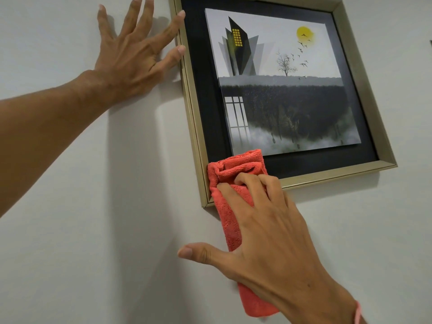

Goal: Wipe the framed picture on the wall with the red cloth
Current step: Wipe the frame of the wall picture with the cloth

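Note:
The framed picture (364,94) hangs on the white wall, with a gold frame, a black mat and a print of a dark building, a tree, birds and a yellow sun. My right hand (264,232) presses the folded red cloth (228,206) against the frame's lower left corner; the cloth trails down under my palm to the wrist. My left hand (133,57) lies flat on the wall with fingers spread, thumb and forefinger tips touching the frame's left edge.
Bare white wall (93,230) surrounds the frame on the left and below. A small dark object (430,43) shows at the far right edge. A pink band (357,314) circles my right wrist.

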The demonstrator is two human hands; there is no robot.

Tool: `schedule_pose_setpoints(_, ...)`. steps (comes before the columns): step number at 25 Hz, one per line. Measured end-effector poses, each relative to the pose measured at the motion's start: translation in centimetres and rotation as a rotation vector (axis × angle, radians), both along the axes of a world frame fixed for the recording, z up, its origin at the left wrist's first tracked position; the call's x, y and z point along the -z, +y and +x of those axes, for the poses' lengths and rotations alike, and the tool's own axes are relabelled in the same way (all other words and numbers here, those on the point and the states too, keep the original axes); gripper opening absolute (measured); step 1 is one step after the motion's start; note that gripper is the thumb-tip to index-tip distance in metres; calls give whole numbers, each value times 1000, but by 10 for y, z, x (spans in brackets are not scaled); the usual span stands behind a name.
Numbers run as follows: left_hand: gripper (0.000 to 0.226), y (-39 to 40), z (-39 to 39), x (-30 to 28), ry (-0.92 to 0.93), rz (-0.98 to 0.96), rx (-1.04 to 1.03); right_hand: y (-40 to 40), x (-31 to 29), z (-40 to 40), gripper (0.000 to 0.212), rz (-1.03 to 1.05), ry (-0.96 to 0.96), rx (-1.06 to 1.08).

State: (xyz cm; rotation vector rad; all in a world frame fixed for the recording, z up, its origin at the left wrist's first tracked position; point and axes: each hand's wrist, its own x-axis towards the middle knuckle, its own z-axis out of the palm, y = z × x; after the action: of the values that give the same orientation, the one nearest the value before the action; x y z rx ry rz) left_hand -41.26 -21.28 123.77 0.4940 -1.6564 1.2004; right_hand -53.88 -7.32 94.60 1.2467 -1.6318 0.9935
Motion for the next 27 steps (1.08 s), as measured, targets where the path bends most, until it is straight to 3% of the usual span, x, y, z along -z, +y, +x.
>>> schedule_pose_setpoints(6,72,-2,-1,-3,-4,-26,12,5,-7,-13,87,-6,11,-84)
schedule_pose_setpoints(10,71,-3,-2,-4,1,-30,15,2,-24,-39,32,-96,84,-218)
schedule_pose_setpoints(12,72,-4,-2,-5,4,-39,12,-2,-39,-49,15,-136,155,-240)
schedule_pose_setpoints(18,71,1,-1,-1,30,-85,17,-4,-75,-61,45,24,204,-247)
schedule_pose_setpoints(22,67,11,4,17,87,-94,114,7,-81,-52,28,75,300,-143)
schedule_pose_setpoints(27,70,40,18,91,58,89,634,26,-74,-35,17,-91,-9,-393)
